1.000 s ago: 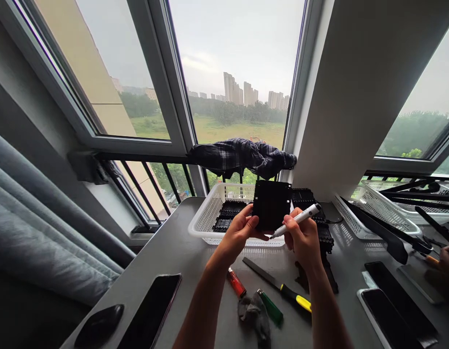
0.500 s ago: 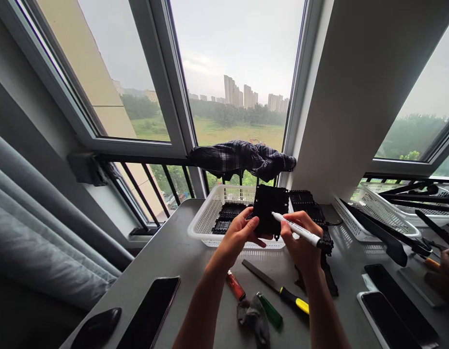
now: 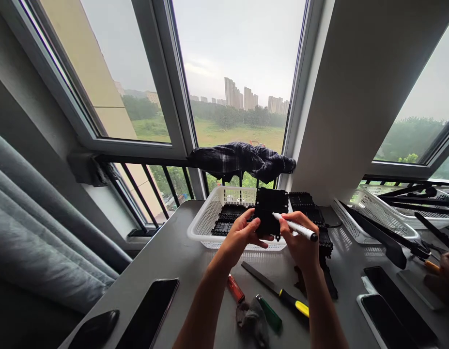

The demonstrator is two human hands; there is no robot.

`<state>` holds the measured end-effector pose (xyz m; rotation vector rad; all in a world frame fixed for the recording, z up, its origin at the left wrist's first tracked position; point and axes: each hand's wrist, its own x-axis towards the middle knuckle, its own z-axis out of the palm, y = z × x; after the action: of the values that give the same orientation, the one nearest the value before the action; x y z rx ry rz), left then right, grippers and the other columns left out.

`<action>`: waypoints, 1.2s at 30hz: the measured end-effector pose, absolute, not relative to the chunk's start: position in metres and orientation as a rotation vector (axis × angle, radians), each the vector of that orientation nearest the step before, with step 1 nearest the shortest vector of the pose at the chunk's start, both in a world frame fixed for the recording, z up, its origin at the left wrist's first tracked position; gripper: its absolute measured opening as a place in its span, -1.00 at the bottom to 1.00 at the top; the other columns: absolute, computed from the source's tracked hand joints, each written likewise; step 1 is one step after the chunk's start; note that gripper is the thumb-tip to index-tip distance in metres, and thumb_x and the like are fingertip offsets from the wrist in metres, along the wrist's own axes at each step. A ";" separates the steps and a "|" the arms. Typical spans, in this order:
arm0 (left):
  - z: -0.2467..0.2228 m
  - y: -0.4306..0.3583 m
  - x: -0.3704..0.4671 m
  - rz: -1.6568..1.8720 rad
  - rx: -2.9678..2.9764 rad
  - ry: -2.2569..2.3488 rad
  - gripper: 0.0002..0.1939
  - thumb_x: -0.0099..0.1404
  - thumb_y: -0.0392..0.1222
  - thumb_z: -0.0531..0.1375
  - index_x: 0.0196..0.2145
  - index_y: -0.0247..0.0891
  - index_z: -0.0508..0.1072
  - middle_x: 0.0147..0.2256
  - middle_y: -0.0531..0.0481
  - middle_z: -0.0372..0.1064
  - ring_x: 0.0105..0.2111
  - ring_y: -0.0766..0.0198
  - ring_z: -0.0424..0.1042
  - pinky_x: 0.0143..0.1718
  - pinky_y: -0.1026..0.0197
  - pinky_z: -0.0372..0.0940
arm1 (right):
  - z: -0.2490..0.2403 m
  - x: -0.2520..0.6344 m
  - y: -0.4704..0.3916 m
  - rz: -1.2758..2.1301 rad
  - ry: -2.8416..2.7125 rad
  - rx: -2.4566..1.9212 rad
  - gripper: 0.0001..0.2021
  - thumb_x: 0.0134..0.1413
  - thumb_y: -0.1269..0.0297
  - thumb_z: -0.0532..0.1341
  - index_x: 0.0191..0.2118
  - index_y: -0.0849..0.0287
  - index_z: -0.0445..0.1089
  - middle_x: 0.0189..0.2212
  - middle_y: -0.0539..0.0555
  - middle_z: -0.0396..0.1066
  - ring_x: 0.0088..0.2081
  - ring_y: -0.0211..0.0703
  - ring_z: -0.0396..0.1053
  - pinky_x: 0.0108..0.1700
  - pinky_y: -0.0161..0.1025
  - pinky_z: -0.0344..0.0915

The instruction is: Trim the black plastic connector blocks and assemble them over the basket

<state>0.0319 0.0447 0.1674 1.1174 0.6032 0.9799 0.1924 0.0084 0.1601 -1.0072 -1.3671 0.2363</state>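
My left hand (image 3: 242, 232) grips a flat black plastic part (image 3: 270, 206) by its left edge, holding it up in front of a white basket (image 3: 202, 220). The part is roughly square with small tabs along its edges. In my right hand (image 3: 300, 242) is a white marker (image 3: 300, 230) with a black end, its tip at the face of the part. Whether the tip touches the surface is hard to tell. More black plastic parts (image 3: 229, 215) lie inside the basket, and others (image 3: 306, 203) are stacked on the table just right of it.
A file with a yellow-black handle (image 3: 295, 303), a red-handled tool (image 3: 236, 289), a green one (image 3: 270, 312) and a grey cloth (image 3: 251, 322) lie nearest me. Phones (image 3: 147, 315) and a mouse (image 3: 95, 329) sit left. Another person's hand (image 3: 448, 264) shows far right beside baskets (image 3: 373, 213).
The marker has swung in my right hand, its back end tipping up and left, while its tip stays near the middle of the part. My left hand keeps its grip.
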 end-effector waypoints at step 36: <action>0.170 0.052 0.020 1.227 0.989 0.667 -0.58 0.06 -0.02 0.32 -0.19 -0.28 0.33 -0.52 0.08 0.39 -0.64 0.29 0.42 -0.66 0.31 0.30 | 0.162 0.195 -0.004 0.141 -1.121 -0.963 -0.78 0.20 0.20 0.17 -0.08 0.11 0.44 -0.36 0.06 0.37 -0.46 -0.22 0.32 -0.46 -0.28 0.28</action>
<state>0.0198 0.0518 0.1696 0.9891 0.6665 1.2275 0.1951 -0.0044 0.1617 -0.9629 -1.1213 0.1413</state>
